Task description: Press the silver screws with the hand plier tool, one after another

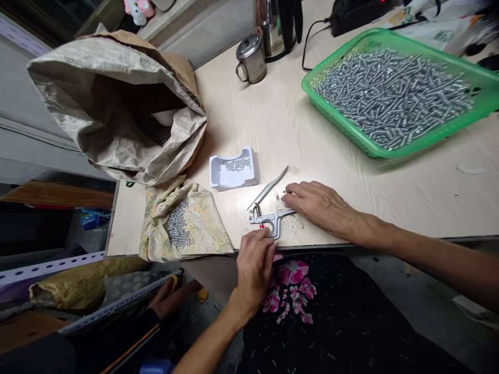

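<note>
Grey hand-press pliers [268, 221] with a small spring and a red part at the jaw lie near the table's front edge, their handles spread apart. My left hand [253, 265] is at the jaw end, its fingers bent and pressed together beside the red part; what they pinch, if anything, is hidden. My right hand [319, 205] rests palm down by the handle ends, fingers loosely stretched and slightly apart. The lower handle's tip runs up to its fingers. A white box [234, 179] behind the pliers contains small metal pieces. Similar pieces [178, 226] lie on a patterned cloth [208, 221] to the left.
At the back right, a green basket [339, 127] is heaped with metal springs or screws [393, 96]. A large open sack [117, 67] stands at the left. Behind are a lidded metal mug [253, 62] and a kettle [275, 26]. Another person's leg [171, 298] shows below left.
</note>
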`<state>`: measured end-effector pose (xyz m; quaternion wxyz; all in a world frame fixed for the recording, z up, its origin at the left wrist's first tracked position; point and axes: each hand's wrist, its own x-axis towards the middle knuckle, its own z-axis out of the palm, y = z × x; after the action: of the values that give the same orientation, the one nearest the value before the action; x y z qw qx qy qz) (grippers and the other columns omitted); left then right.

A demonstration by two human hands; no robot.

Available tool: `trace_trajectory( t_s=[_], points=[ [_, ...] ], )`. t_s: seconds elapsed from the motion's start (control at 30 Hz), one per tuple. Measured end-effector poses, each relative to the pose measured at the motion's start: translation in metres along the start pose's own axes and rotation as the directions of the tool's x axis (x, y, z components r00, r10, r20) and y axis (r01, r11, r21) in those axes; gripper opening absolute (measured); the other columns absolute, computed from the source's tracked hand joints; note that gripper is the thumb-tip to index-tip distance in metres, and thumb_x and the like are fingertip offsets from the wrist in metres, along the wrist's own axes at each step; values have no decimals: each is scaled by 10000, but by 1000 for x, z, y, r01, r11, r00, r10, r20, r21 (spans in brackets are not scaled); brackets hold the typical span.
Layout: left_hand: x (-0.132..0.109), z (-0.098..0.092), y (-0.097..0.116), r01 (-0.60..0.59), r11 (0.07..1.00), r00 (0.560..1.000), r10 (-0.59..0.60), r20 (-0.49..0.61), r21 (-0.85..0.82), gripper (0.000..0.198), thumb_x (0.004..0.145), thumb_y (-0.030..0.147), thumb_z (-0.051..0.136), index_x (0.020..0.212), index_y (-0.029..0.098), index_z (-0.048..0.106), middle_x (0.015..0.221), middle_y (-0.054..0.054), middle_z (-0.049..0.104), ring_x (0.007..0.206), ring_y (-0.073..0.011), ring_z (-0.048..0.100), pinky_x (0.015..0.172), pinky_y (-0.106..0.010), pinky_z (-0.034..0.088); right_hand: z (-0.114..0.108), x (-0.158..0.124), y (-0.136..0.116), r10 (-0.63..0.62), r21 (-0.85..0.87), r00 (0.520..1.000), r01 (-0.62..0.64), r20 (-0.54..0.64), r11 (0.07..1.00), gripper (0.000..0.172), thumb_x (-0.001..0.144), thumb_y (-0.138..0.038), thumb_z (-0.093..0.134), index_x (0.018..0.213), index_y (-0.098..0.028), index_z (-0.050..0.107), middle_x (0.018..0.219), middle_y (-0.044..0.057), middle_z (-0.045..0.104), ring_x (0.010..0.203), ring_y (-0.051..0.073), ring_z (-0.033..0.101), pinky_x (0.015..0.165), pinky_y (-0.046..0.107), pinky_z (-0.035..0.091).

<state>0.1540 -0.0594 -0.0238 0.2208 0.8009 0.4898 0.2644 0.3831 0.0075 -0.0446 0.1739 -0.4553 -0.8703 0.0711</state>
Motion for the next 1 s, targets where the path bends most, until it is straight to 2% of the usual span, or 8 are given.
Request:
trace_trajectory(
  t_s=[0.13, 0.3, 0.5, 0.63, 0.73, 0.8, 0.9, 1.0],
  points=[
    [15, 26, 11, -176, 983, 979, 169, 118, 54, 150, 942, 100, 506, 1018, 182, 607, 1330, -152, 629, 1368, -257, 470, 1093, -471, 476, 1, 25, 11, -33, -94, 999, 30, -23, 995, 280, 968, -85, 347, 1074, -166, 593, 1052, 110, 622, 890, 215, 516, 729, 334, 374],
    [35, 54, 10, -205, 972, 970, 186, 157, 115, 152, 957, 89, 443, 997, 161, 570, 1412, -176, 559, 1400, -289, 434, 1140, -544, 416, 13, 43, 28, -89, -117, 994, 95, 56, 989, 247, 953, -87, 374, 992, -161, 607, 970, 101, 615, 832, 211, 506, 684, 329, 375],
    [33, 59, 11, -177, 983, 975, 167, 145, 58, 149, 954, 99, 448, 992, 173, 571, 1338, -147, 615, 1306, -269, 530, 1135, -548, 416, 18, 63, 49, -169, -20, 983, 171, 70, 985, 301, 981, -122, 338, 809, -185, 577, 865, 73, 598, 777, 189, 478, 652, 311, 360],
    [33, 52, 17, -160, 987, 977, 162, 140, -28, 113, 947, 124, 491, 970, 170, 592, 1305, -151, 635, 1271, -264, 558, 1126, -519, 427, 12, 69, 50, -132, -5, 989, 133, 72, 991, 286, 995, -179, 366, 806, -175, 581, 861, 76, 597, 779, 187, 485, 660, 307, 368],
    [34, 29, 16, -34, 988, 996, 47, 81, -153, 69, 930, 179, 566, 946, 179, 633, 1212, -134, 670, 1181, -238, 610, 1032, -440, 503, 2, 55, 40, -74, 5, 995, 74, 61, 997, 254, 1003, -260, 405, 870, -167, 601, 917, 87, 602, 790, 188, 503, 697, 315, 393],
    [34, 7, 10, 149, 973, 989, -150, 7, -177, 80, 908, 226, 612, 916, 174, 672, 1088, -119, 681, 1067, -221, 639, 927, -379, 534, -4, 37, 31, -55, 67, 997, 51, 56, 996, 267, 1010, -327, 415, 941, -160, 612, 954, 91, 598, 815, 189, 525, 729, 318, 412],
    [33, -20, -8, 451, 868, 891, -452, 44, -207, 158, 870, 311, 651, 845, 167, 709, 862, -65, 669, 828, -180, 641, 759, -302, 519, -8, 5, 17, -65, 186, 994, 47, 93, 981, 315, 1008, -406, 418, 970, -166, 618, 927, 76, 594, 810, 191, 546, 727, 320, 421],
    [30, -27, -24, 621, 732, 784, -585, 210, -280, 244, 811, 388, 690, 784, 147, 713, 753, -36, 662, 702, -148, 601, 664, -256, 469, -4, -19, 6, -58, 248, 990, 24, 130, 968, 284, 1009, -383, 419, 946, -179, 607, 907, 64, 591, 780, 187, 543, 712, 323, 410]
  ],
)
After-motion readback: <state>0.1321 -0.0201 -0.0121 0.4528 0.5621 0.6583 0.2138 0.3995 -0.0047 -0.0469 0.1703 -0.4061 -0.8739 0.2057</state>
